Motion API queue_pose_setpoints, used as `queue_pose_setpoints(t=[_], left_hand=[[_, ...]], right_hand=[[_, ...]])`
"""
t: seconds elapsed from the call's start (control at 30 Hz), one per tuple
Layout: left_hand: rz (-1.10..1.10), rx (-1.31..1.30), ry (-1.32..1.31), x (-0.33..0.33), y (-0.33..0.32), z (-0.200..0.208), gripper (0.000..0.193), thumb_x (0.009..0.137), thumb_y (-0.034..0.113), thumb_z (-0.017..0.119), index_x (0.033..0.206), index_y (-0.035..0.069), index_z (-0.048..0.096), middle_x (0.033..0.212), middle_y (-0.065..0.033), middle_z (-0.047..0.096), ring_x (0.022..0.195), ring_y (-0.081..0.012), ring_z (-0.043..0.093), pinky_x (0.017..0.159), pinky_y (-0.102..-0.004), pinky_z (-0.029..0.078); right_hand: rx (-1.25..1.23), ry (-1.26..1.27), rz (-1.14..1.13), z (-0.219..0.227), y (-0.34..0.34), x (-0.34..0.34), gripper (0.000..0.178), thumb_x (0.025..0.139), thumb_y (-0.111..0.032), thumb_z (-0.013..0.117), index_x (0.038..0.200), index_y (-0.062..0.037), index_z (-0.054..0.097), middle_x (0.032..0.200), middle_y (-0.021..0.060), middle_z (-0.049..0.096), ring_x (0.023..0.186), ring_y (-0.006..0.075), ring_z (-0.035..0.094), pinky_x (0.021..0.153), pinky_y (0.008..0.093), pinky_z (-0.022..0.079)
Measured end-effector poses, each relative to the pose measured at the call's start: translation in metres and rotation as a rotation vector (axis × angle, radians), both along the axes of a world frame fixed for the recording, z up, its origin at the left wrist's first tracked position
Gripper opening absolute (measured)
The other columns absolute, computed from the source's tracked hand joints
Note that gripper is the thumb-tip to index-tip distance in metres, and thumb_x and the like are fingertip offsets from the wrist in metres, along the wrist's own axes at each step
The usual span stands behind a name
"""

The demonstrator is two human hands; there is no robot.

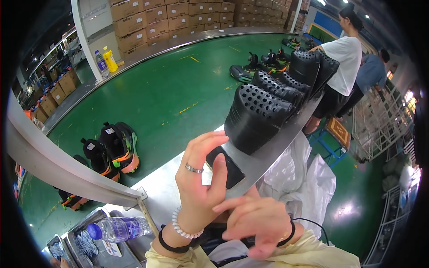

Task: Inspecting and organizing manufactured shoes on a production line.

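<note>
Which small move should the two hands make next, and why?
Probably draw the right hand away from the left hand: they overlap in this view, neither visibly holds anything, and separating them would likely give both clearer room above the metal bench.

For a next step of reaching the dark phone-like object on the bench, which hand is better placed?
Probably the left hand: in this view its thumb overlaps the dark phone-like object, with thumb and fingertips apart. The right hand appears lower in the picture, its index finger pointing leftward.
</note>
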State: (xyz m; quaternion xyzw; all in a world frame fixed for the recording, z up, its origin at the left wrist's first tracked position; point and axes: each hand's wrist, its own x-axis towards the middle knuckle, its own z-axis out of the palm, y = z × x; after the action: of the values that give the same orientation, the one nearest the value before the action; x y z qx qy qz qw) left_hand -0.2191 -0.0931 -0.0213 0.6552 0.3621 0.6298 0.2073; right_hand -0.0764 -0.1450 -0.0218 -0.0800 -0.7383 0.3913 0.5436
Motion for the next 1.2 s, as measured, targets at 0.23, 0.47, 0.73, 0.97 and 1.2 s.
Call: queue_pose_setpoints(t=[0.23, 0.47, 0.73, 0.97, 1.2], left_hand=[[0.066, 0.129, 0.023, 0.008, -0.001, 0.006, 0.034, 0.075, -0.004, 0.068, 0.108, 0.001, 0.063, 0.111, -0.0168, 0.064, 0.097, -0.0291, 0.064, 0.085, -0.0349, 0.05], [0.12, 0.178, 0.058, 0.009, 0.0, 0.01, 0.034, 0.072, -0.006, 0.07, 0.106, -0.001, 0.064, 0.11, -0.0173, 0.064, 0.095, -0.0292, 0.064, 0.081, -0.0347, 0.052], [0.08, 0.167, 0.046, 0.01, -0.008, 0.014, 0.031, 0.073, -0.008, 0.069, 0.103, -0.001, 0.063, 0.1, -0.0162, 0.066, 0.085, -0.0263, 0.064, 0.073, -0.0314, 0.051], [-0.397, -0.133, -0.083, 0.013, -0.018, 0.009, 0.007, 0.077, -0.002, 0.069, 0.081, -0.002, 0.063, 0.068, -0.0083, 0.063, 0.058, -0.0166, 0.06, 0.055, -0.0263, 0.046], [-0.475, -0.033, -0.042, 0.028, -0.024, 0.016, 0.016, 0.073, -0.002, 0.074, 0.084, 0.001, 0.064, 0.067, -0.0058, 0.061, 0.055, -0.0126, 0.059, 0.049, -0.023, 0.043]], right_hand=[[0.008, 0.018, -0.096, 0.004, -0.001, 0.007, 0.046, 0.091, -0.039, 0.058, 0.081, 0.0051, 0.07, 0.062, 0.0086, 0.065, 0.061, 0.0231, 0.065, 0.109, 0.063, 0.028], [0.051, -0.015, -0.138, 0.004, 0.004, 0.021, 0.045, 0.092, -0.036, 0.056, 0.082, 0.0061, 0.069, 0.064, 0.0089, 0.065, 0.066, 0.0232, 0.066, 0.108, 0.0616, 0.03], [-0.224, 0.348, -0.106, 0.0, 0.015, 0.019, 0.049, 0.099, -0.038, 0.042, 0.083, 0.0023, 0.067, 0.058, 0.0063, 0.058, 0.055, 0.0224, 0.057, 0.103, 0.0549, 0.038], [-0.745, 0.875, 0.254, 0.007, 0.02, 0.02, 0.066, 0.099, -0.055, 0.017, 0.059, -0.0117, 0.047, 0.046, -0.0032, 0.036, 0.044, 0.0135, 0.038, 0.069, 0.0323, 0.037], [-0.832, 0.963, 0.412, 0.015, 0.023, 0.03, 0.066, 0.098, -0.059, 0.019, 0.057, -0.0134, 0.041, 0.041, -0.0044, 0.029, 0.041, 0.0113, 0.032, 0.063, 0.0291, 0.036]])
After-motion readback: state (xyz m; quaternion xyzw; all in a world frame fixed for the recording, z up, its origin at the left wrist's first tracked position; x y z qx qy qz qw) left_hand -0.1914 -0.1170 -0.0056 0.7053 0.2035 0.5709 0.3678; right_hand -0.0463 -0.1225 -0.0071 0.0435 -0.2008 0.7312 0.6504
